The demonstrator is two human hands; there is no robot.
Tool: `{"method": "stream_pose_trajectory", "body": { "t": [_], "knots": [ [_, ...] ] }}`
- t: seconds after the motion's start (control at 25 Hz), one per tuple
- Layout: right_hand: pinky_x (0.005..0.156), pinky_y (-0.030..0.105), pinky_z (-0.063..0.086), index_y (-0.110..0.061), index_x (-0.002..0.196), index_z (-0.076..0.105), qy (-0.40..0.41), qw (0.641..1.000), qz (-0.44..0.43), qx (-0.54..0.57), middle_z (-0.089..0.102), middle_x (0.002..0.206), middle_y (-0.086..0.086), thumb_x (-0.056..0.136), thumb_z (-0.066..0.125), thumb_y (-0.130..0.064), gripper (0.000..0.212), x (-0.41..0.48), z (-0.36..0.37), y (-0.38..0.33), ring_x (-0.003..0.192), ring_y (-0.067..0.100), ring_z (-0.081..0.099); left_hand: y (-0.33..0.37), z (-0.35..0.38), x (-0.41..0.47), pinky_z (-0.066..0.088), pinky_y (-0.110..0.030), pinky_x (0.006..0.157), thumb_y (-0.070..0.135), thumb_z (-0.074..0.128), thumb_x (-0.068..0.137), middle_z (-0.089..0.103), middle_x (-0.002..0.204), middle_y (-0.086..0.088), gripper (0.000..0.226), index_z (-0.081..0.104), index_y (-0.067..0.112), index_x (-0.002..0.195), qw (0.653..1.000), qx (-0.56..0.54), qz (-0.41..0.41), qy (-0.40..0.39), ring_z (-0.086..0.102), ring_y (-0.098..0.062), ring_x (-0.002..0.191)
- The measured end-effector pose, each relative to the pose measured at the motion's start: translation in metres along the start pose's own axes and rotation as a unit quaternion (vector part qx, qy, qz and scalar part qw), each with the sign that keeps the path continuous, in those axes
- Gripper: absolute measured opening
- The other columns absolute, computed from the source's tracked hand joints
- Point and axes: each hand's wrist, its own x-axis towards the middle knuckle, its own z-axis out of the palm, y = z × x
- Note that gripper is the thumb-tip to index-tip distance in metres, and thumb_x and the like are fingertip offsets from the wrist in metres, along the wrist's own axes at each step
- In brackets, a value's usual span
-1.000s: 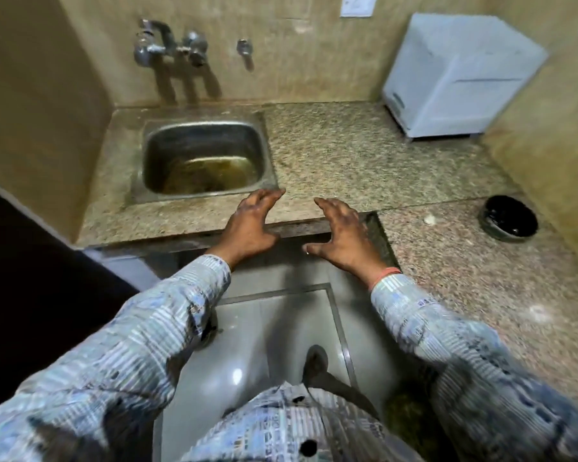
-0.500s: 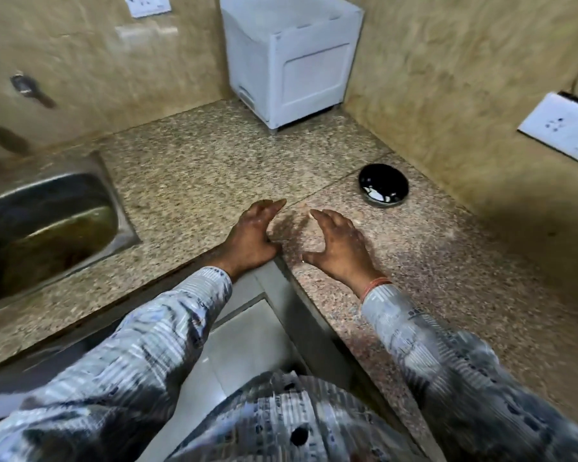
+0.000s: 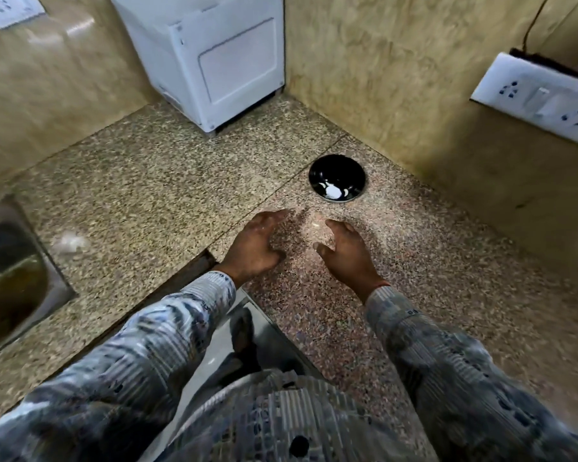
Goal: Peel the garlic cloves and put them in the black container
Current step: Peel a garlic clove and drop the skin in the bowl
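Black container point(image 3: 335, 165) holds pale pieces point(image 3: 332, 192), likely peeled cloves; left hand point(image 3: 257, 248) and right hand point(image 3: 346, 255) hover spread, empty; a pale bit point(image 3: 315, 225) between them probably awaits peeling.

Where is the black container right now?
In the head view, the black container sits on the counter right of centre, just beyond the right hand.

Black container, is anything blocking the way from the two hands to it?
Nothing visible does. Only speckled counter lies between the left hand, the right hand and the black container. A small pale bit lies flat on the counter between the hands, too blurred to name.
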Motion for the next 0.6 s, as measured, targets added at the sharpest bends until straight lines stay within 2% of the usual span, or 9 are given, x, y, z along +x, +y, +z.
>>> {"method": "stream_pose_trajectory", "body": {
  "t": [0.12,0.2,0.28,0.4,0.52,0.6],
  "knots": [
    [0.11,0.043,0.041,-0.001,0.139,0.059,0.027,0.999,0.007,-0.019,0.062,0.135,0.024,0.094,0.071,-0.024,0.052,0.02,0.006,0.008,0.128,0.041,0.055,0.002,0.002,0.022,0.043,-0.039,0.11,0.028,0.08,0.074,0.048,0.15,-0.012,0.095,0.035,0.03,0.158,1.0,0.005,-0.002,0.003,0.049,-0.033,0.135],
    [0.108,0.044,0.045,-0.002,0.134,0.065,0.025,0.999,0.024,-0.015,0.064,0.132,0.024,0.094,0.072,-0.019,0.045,0.035,0.011,0.01,0.122,0.041,0.059,-0.002,0.005,0.038,0.044,-0.036,0.106,0.02,0.081,0.075,0.053,0.144,-0.014,0.091,0.04,0.025,0.156,1.0,0.012,-0.006,0.004,0.053,-0.034,0.129],
    [0.107,0.041,0.046,-0.006,0.131,0.068,0.008,0.999,0.051,-0.011,0.063,0.132,0.021,0.094,0.072,-0.02,0.04,0.049,0.016,0.009,0.12,0.037,0.061,-0.011,0.005,0.051,0.045,-0.034,0.101,0.016,0.079,0.076,0.055,0.139,-0.015,0.088,0.042,0.023,0.156,0.999,0.021,-0.028,-0.015,0.054,-0.034,0.126],
    [0.103,0.035,0.044,-0.009,0.128,0.069,-0.029,0.994,0.099,-0.024,0.064,0.131,0.018,0.096,0.067,-0.025,0.036,0.075,0.034,0.014,0.12,0.034,0.06,-0.035,0.004,0.069,0.046,-0.036,0.099,0.026,0.067,0.074,0.054,0.135,-0.015,0.081,0.048,0.019,0.152,0.997,0.006,-0.065,-0.033,0.055,-0.037,0.124],
    [0.092,0.041,0.05,-0.012,0.127,0.067,-0.053,0.991,0.12,-0.039,0.064,0.124,0.019,0.094,0.049,-0.038,0.046,0.099,0.062,0.028,0.111,0.04,0.062,-0.061,0.008,0.084,0.044,-0.03,0.096,0.022,0.057,0.075,0.057,0.133,-0.014,0.073,0.054,0.018,0.147,0.997,-0.005,-0.07,-0.03,0.058,-0.033,0.12],
    [0.085,0.044,0.055,-0.014,0.124,0.067,-0.028,0.99,0.131,-0.036,0.061,0.121,0.019,0.093,0.054,-0.032,0.038,0.102,0.066,0.024,0.104,0.043,0.062,-0.071,0.011,0.089,0.047,-0.034,0.1,0.023,0.053,0.075,0.057,0.134,-0.013,0.073,0.052,0.019,0.149,0.998,0.009,-0.052,-0.043,0.057,-0.031,0.12]
  ]
}}
